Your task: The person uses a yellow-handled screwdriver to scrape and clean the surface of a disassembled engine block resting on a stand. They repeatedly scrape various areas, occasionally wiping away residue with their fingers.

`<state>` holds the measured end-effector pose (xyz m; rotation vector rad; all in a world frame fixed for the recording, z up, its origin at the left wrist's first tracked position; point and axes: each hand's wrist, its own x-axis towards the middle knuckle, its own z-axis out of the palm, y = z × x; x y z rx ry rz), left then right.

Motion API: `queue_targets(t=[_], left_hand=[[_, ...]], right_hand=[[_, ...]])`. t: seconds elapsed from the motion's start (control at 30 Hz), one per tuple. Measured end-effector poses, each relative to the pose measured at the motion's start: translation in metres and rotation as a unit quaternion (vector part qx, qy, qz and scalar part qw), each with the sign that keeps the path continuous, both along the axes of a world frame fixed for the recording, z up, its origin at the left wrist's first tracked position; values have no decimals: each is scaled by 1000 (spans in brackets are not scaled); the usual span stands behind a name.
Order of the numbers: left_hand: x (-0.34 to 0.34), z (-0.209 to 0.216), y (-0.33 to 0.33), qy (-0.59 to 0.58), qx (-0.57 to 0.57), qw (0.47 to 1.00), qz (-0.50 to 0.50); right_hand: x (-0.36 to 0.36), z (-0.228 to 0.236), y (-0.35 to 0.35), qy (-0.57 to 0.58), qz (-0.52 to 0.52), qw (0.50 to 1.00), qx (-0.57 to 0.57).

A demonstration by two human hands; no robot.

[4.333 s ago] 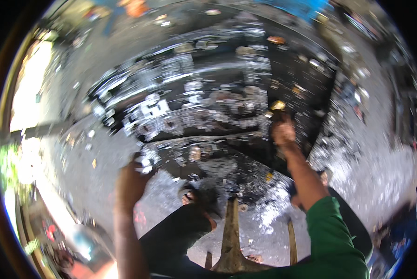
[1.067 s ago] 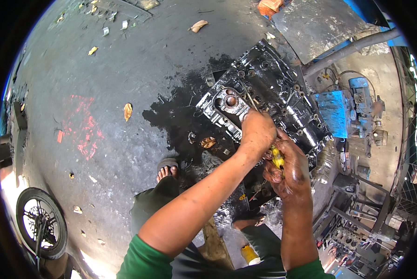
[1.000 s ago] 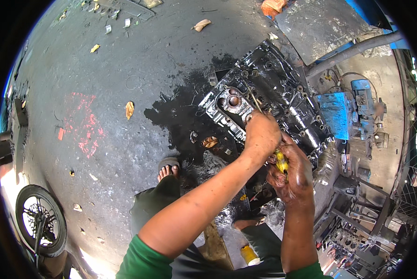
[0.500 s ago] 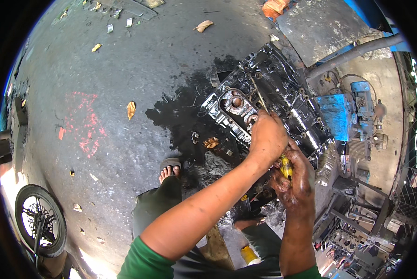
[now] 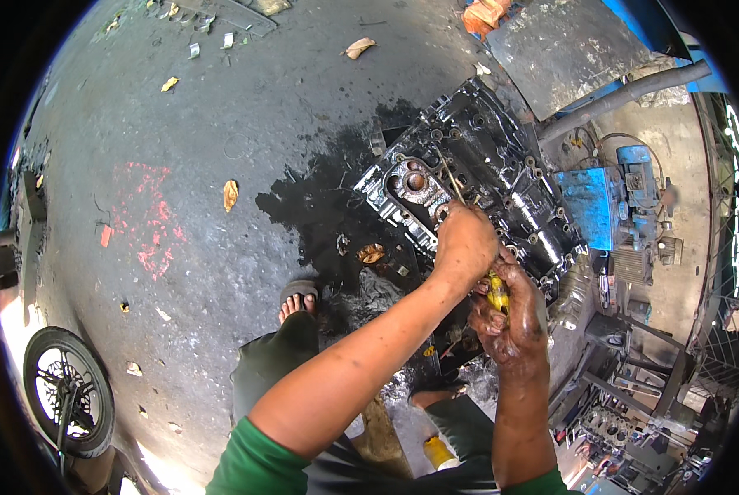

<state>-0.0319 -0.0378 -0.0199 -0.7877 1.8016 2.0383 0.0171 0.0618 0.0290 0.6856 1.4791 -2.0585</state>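
Observation:
A black, oil-wet engine block [image 5: 543,216] lies on the floor in front of me, a metal housing with round bores on its near left part. My left hand [image 5: 467,246] is closed round the shaft of a long thin tool, whose bare rod [image 5: 450,176] points away over the block. Just behind it, my oily right hand [image 5: 518,307] wraps round a yellow handle [image 5: 498,294]. Rod and handle line up like one long screwdriver, though my left hand hides where they join. Whether the tip touches the block I cannot tell.
Dark oil [image 5: 320,206] stains the floor left of the block, with dry leaves [image 5: 370,252] on it. A blue machine [image 5: 588,206] stands to the right. A spoked wheel [image 5: 68,392] is at lower left. Near my foot is a yellow container [image 5: 440,452].
Both hands have shifted slightly left. The rod's tip has drawn back a little toward me over the block. Neither hand has let go.

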Motion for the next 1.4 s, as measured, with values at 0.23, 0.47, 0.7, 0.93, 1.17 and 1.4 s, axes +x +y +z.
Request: queue_targets(t=[0.23, 0.47, 0.7, 0.93, 1.17, 1.4], left_hand=[[-6, -45, 9, 92, -154, 982, -52], [-29, -79, 0, 72, -7, 997, 13], [2, -28, 34, 18, 250, 963, 97], [3, -23, 24, 54, 117, 988, 83], [4, -26, 24, 20, 98, 994, 31], [1, -23, 22, 20, 102, 991, 80]], right_hand=[[-2, -11, -14, -19, -54, 998, -15], [-26, -14, -47, -21, -45, 997, 60], [-9, 11, 19, -20, 3, 999, 25], [-8, 11, 3, -5, 8, 1000, -11], [-4, 9, 4, 5, 19, 999, 37], [-9, 6, 2, -21, -2, 999, 30]])
